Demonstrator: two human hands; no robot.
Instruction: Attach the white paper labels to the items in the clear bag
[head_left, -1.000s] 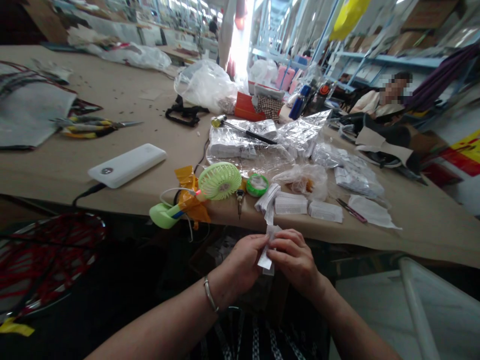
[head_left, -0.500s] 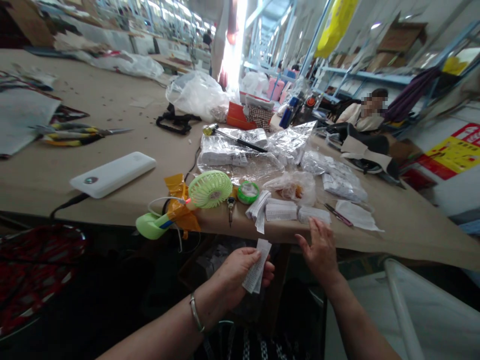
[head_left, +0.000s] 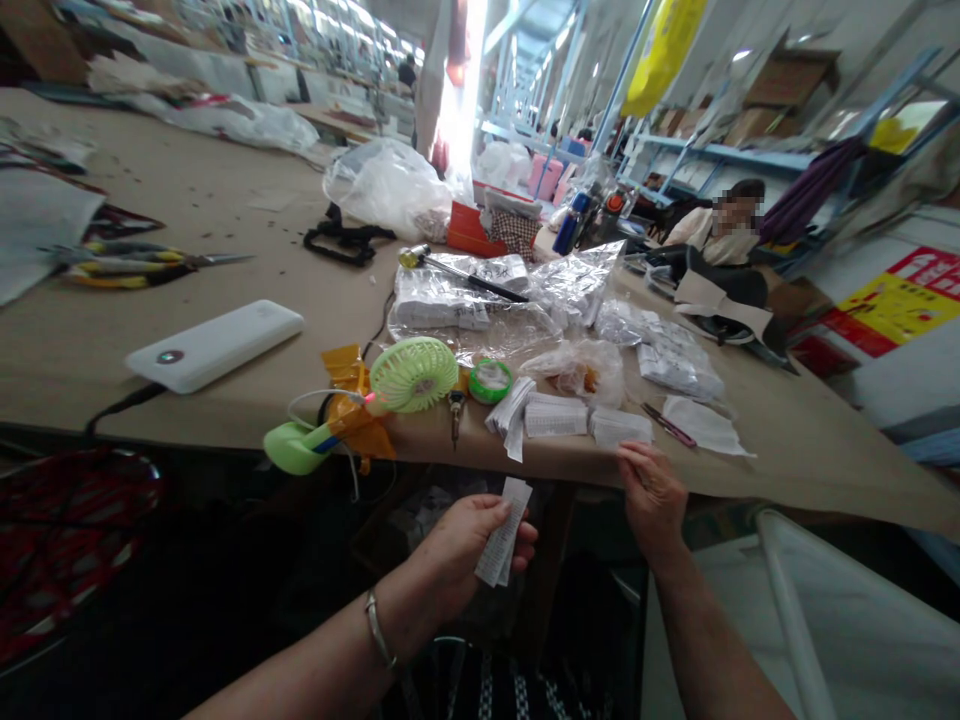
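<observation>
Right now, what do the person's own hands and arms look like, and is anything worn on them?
The left hand and right hand are ungloved, and no sleeves show. A narrow, silver-coloured bangle circles the left wrist; no band shows on the right one. Whether rings are worn, I cannot tell.

Head view, forward and down over hands (head_left: 466, 545) (head_left: 655, 495)

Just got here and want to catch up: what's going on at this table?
A person's left hand holds printed paper strips in front of the table. The right hand is at the near edge of the rightmost paper stack; whether it grips anything is unclear. Two more stacks lie to the left.
</observation>
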